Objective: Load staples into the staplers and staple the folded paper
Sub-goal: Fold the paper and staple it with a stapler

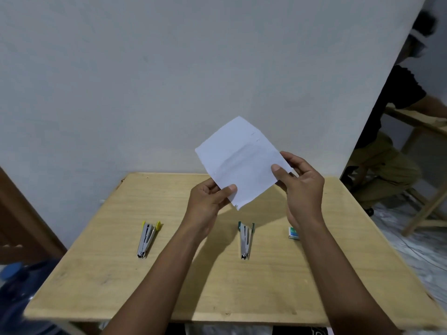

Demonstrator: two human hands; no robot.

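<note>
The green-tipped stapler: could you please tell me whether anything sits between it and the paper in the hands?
Nothing visible does. The left hand and right hand hold the paper above the table, and the green-tipped stapler lies on bare wood below it, between the forearms.

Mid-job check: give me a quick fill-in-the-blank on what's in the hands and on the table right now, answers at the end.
The paper is pinched by ____ hands: the left hand and the right hand.
The left stapler on the table has ____ tips.
The staple box lies to the ____ of the green stapler.
____ stapler is being touched.
Missing words: both; yellow; right; neither.
</note>
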